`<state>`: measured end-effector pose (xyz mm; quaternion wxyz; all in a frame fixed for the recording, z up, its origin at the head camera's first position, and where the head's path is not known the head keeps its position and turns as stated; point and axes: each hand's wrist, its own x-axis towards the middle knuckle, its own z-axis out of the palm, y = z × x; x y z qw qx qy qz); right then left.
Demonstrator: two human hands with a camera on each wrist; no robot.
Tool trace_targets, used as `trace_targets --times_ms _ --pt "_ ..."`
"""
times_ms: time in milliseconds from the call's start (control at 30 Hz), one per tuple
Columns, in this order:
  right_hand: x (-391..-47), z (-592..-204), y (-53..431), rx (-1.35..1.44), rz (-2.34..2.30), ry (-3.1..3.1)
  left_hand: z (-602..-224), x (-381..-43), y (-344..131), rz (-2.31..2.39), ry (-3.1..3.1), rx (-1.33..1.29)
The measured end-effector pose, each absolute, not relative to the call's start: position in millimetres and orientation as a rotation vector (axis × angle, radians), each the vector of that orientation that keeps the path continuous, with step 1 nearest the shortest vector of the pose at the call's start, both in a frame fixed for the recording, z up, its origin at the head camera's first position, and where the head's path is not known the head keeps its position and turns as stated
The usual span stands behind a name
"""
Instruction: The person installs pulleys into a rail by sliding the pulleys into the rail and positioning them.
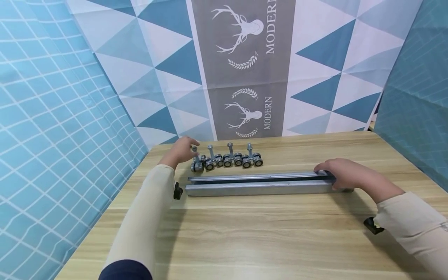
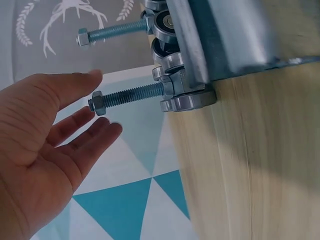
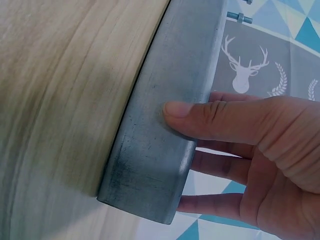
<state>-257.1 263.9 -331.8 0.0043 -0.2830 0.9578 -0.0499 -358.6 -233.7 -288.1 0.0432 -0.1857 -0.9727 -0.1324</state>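
Observation:
Several roller trolleys [image 1: 228,160], each with wheels and an upright threaded bolt, stand in a row toward the back of the table. My left hand [image 1: 184,149] is at the leftmost trolley [image 1: 197,165]. In the left wrist view, thumb and fingers spread around the nut [image 2: 99,103] at its bolt's tip, apparently not closed on it. A slotted metal rail [image 1: 259,189] lies crosswise in front of the trolleys, its slot facing up. My right hand [image 1: 344,174] grips the rail's right end, thumb on the near side wall [image 3: 150,145] and fingers across the top toward the far side.
The wooden table [image 1: 238,233] carries the rail and trolleys. Behind it hangs a patterned cloth [image 1: 245,81] with deer heads and triangles. A blue gridded cloth [image 1: 59,116] borders the left side, and a teal cloth [image 1: 416,97] the right.

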Motion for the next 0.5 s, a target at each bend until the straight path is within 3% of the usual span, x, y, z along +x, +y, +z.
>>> trace_targets --times_ms 500 --pt "-255.4 -335.3 263.6 -0.862 -0.160 3.015 -289.8 -376.3 -226.9 -0.402 -3.003 -0.402"
